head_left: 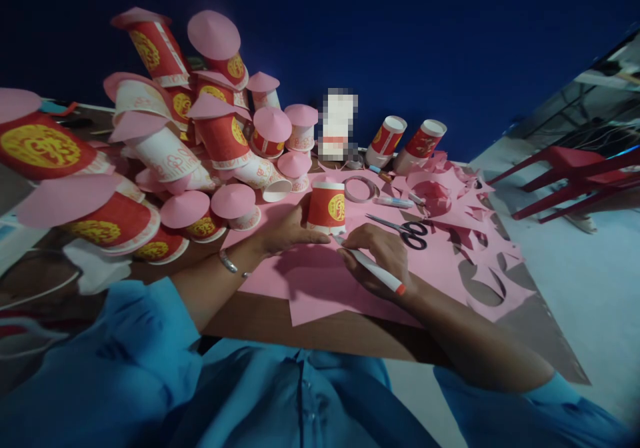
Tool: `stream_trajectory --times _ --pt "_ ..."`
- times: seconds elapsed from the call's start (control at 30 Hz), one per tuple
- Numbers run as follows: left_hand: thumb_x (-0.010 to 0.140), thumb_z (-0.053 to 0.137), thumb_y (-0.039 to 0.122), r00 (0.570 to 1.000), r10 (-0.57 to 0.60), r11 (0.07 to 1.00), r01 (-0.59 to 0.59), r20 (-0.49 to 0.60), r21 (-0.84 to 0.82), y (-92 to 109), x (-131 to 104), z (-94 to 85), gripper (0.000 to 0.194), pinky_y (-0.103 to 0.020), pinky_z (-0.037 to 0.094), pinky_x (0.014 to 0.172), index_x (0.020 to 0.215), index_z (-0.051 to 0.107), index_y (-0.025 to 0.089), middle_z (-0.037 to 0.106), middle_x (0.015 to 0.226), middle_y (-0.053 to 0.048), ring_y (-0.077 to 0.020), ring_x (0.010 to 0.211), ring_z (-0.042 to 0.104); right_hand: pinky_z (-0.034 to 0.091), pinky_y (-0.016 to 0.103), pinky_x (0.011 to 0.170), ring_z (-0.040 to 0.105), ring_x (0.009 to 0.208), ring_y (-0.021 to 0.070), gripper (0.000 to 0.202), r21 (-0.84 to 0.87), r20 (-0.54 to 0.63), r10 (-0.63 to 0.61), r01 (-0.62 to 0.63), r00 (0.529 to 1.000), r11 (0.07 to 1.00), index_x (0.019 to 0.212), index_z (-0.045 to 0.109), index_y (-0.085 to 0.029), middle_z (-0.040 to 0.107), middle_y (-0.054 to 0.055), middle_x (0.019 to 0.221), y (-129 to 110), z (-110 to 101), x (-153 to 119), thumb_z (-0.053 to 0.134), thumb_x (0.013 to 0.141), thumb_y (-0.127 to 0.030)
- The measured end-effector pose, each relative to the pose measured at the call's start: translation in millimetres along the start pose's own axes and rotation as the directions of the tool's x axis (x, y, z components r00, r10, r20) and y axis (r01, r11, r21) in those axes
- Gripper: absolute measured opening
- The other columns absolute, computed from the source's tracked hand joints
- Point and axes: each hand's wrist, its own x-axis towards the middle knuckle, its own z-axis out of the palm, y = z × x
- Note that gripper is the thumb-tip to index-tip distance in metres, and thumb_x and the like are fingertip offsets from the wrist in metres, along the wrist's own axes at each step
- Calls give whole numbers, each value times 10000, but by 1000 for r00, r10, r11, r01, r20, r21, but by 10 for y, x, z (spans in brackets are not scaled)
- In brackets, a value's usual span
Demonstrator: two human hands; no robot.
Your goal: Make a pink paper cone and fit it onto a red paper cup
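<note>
A red paper cup [320,209] with a yellow round emblem stands upside down, its white rim on pink paper [320,281]. My left hand [286,233] grips the cup from its left side, thumb along the lower rim. In my right hand [384,253] is a white marker pen [376,272] with a red end. Its tip is close to the cup's lower rim; whether it touches the cup or the paper I cannot tell. Just right of the cup are a tape roll [376,189], another pen [394,202] and black-handled scissors [414,235].
Stacked at left are several paper cups [220,138] with pink cone hats [233,201]. Two stacks of cups [387,140] stand by the blue wall [425,48]. Pink cut-out scraps [450,198] cover the table's right side. A red plastic stool [565,168] is beyond.
</note>
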Motion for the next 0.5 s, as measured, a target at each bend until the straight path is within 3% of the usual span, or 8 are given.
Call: stream_trajectory --times 0.5 --pt "651 956 296 1000 -3 1000 3 -1 9 28 -9 6 1024 -584 463 1152 1530 430 272 611 1484 -163 -410 1426 538 549 284 612 687 643 164 146 -75 -45 12 -15 999 997 967 626 -225 726 12 754 40 24 -11 693 910 -109"
